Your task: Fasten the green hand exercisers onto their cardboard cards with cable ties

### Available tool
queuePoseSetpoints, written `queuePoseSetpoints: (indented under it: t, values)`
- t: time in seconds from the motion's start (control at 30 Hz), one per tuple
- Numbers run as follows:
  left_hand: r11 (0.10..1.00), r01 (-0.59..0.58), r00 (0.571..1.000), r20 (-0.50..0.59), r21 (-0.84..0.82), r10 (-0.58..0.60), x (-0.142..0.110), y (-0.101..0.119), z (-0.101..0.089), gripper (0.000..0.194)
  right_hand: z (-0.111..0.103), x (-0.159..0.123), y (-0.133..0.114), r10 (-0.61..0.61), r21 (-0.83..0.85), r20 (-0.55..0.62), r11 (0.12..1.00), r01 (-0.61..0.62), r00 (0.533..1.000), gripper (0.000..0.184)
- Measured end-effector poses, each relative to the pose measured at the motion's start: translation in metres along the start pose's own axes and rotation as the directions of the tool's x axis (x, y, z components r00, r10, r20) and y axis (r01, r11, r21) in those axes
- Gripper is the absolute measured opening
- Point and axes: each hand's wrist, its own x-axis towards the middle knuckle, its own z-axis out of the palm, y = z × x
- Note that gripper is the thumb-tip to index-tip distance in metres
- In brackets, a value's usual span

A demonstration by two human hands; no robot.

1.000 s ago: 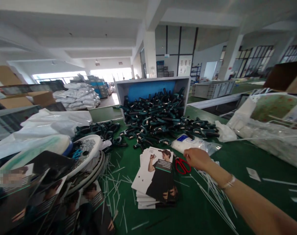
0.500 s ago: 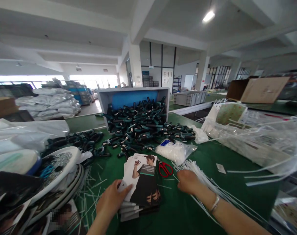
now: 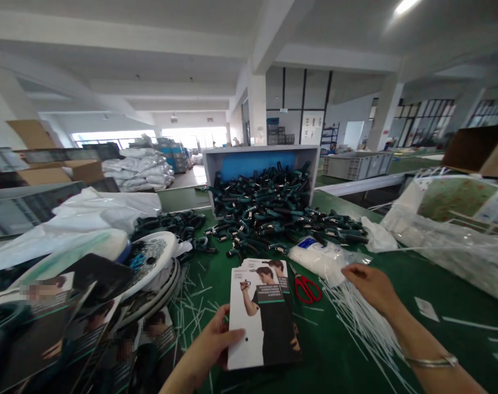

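Well to the left of the grey-walled rectangular bin [image 3: 259, 150] and nearer the camera, 1 slanted heap of glossy dark printed cards [image 3: 56, 334] lies overlapped, too tangled to count. Just beyond it, still left of the bin, 1 white oval plastic tray [image 3: 158, 251] sits tilted on curved white rings. Below the bin, the person's left hand [image 3: 208, 342] grasps 1 white-and-black printed card [image 3: 261, 328] by its left edge, thumb in front and fingers behind, holding it up so its printed face shows. At least 2 matching cards [image 3: 269, 271] lie behind it (any more beneath are hidden). The bin itself tips toward the bench, so its many dark green-and-black spring hand grippers [image 3: 273, 202] spill forward in a loose pile, far too many to count. Right of the held card and below the bin lie 1 pair of red-handled scissors [image 3: 305, 290] and 1 clear bag of white contents [image 3: 317, 257]. Further right, the right hand [image 3: 372, 287] hangs relaxed just over a spray of thin white plastic strips [image 3: 355, 323], fingers loosely curled; whether it has caught a strip cannot be told. Right of the bin, 1 crumpled clear plastic sheet [image 3: 454, 241] covers printed sheets
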Motion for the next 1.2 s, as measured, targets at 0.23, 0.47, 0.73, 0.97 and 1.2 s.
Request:
queuePoseSetpoints:
  t: [0.23, 0.47, 0.73, 0.97, 1.2]
  values:
    - [0.991, -0.095, 0.976, -0.190, 0.091, 0.111, 0.007, 0.011, 0.020, 0.051, 0.028, -0.026, -0.073, 0.052, 0.735, -0.224, 0.665, 0.134, 0.973, 0.028]
    - [0.927, -0.265, 0.961, -0.156, -0.264, 0.230, -0.004, 0.009, 0.035, 0.060, 0.074, -0.059, -0.115, -0.083, 0.853, -0.079, 0.509, 0.111, 0.993, 0.025]
    - [0.829, -0.349, 0.921, -0.325, -0.436, 0.216, -0.011, 0.009, 0.038, 0.070, 0.077, -0.077, -0.123, -0.190, 0.755, -0.141, 0.615, 0.230, 0.972, 0.020]
    - [0.750, -0.421, 0.885, -0.412, -0.510, 0.216, -0.014, 0.016, 0.041, 0.069, 0.075, -0.089, -0.127, -0.252, 0.718, -0.158, 0.635, 0.287, 0.955, 0.016]
    - [0.746, -0.433, 0.869, -0.455, -0.507, 0.195, -0.019, 0.021, 0.047, 0.067, 0.069, -0.106, -0.140, -0.198, 0.758, -0.115, 0.616, 0.215, 0.973, 0.017]
